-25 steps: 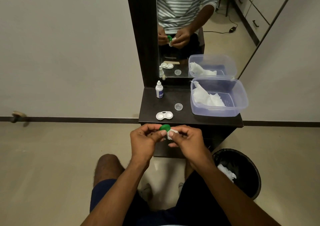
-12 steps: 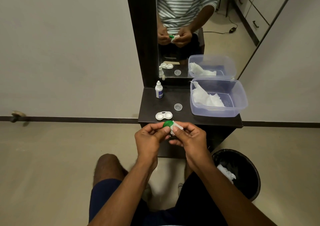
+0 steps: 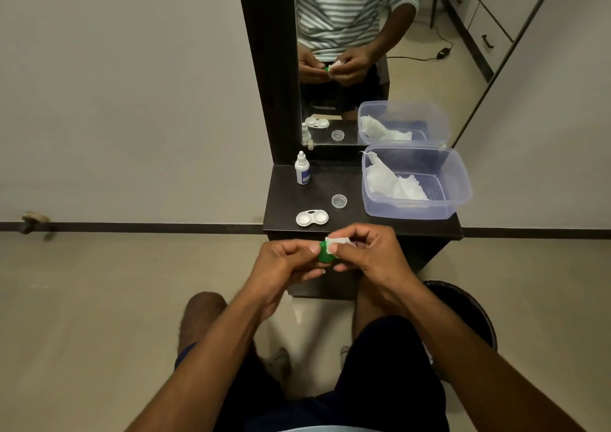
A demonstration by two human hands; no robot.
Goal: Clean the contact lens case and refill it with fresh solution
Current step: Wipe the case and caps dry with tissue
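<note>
Left hand: fingers curled, pinching green cap by its left side, thumb on the upper edge. Right hand: fingers curled, pinching a scrap of white tissue and pressing it against the upper right of the cap. Both grips meeting at the cap, held in the air just in front of the near edge of the dark shelf. White lens case: open, both wells facing up, lying flat on the shelf just beyond the grip and slightly left of it, apart from both hands. Small clear cap: on the shelf beyond the grip, just right of and behind the case. Solution bottle: upright, white with blue label, far beyond the grip at the back left of the shelf, near the mirror. Clear plastic box: beyond and right of the grip, crumpled white tissues inside. Black bin: on the floor below and right of the grip, partly hidden by the right forearm. Reflection of hands, cap and tissue in the mirror, straight beyond the grip.
</note>
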